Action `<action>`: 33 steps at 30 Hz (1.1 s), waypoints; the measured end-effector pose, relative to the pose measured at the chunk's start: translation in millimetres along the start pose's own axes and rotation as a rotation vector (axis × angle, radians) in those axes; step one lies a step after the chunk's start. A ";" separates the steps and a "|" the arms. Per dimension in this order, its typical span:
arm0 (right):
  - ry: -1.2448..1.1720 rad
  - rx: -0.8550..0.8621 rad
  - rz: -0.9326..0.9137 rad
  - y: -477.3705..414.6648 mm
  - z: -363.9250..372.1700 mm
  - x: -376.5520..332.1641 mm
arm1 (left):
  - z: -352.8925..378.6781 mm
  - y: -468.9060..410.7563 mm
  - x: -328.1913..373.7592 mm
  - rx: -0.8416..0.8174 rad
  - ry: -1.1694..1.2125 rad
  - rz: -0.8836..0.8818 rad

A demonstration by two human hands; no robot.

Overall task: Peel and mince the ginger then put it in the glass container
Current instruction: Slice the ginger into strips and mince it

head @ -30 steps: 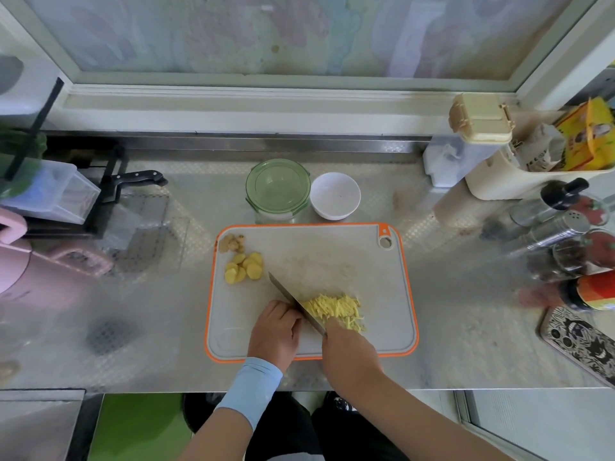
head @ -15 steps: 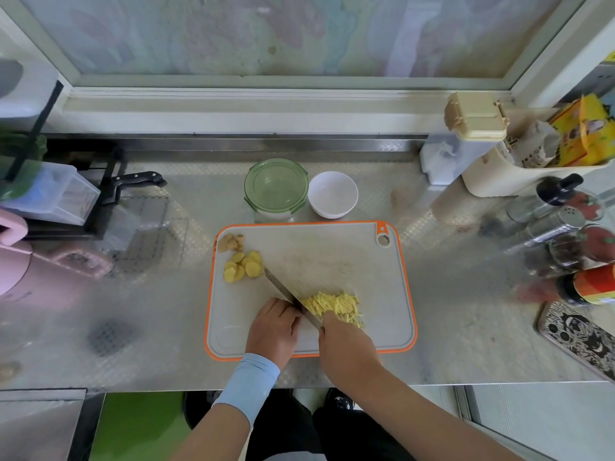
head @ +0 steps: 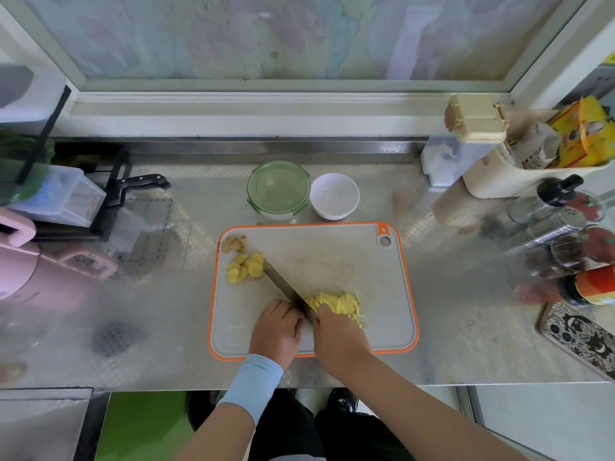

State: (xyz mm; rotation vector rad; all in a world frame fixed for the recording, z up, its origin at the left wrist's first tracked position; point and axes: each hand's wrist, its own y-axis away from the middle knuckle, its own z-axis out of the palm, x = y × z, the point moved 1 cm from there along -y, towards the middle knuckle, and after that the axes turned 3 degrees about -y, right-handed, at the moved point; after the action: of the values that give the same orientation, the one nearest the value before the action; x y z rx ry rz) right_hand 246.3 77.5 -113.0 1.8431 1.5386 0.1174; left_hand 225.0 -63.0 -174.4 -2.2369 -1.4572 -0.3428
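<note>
Right grip (head: 339,337): fingers wrapped round the handle of the steel-bladed kitchen knife (head: 289,291), blade angled away to its left, judged mid-chop. Left grip (head: 276,327), just beside: fingers curled, knuckles by the blade's flat, probably as a guide; whether it pins anything is hidden. Just beyond the right grip lies shredded yellow ginger (head: 339,302), apart from round yellow ginger slices (head: 244,266) farther left. Well beyond stands the green-lidded round glass container (head: 279,189), lid on.

- Everything's lit softly by daylight through the window (head: 266,34).
- Hazy glare is spread over the steel counter (head: 466,327).
- Edges are bent and smeared, bottles (head: 562,224) especially.
</note>
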 end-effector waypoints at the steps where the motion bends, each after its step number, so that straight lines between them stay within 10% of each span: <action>1: 0.006 -0.003 -0.008 -0.1 -0.1 0.5 | -0.5 0.0 -0.1 -0.004 -0.007 0.004; 19: -0.042 0.149 -0.085 -8.1 -84.5 56.2 | -30.7 -39.6 3.1 -0.206 0.164 -0.288; 33: 0.311 -0.115 -0.290 18.5 -76.9 111.9 | -59.9 -27.9 -5.3 -0.288 0.174 -0.478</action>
State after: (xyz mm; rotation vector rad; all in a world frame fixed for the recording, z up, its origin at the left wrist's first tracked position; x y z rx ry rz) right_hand 255.0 211.7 -86.7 1.5452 1.9533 0.3618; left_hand 199.4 -87.2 -118.2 -1.9709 -1.9325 -0.9264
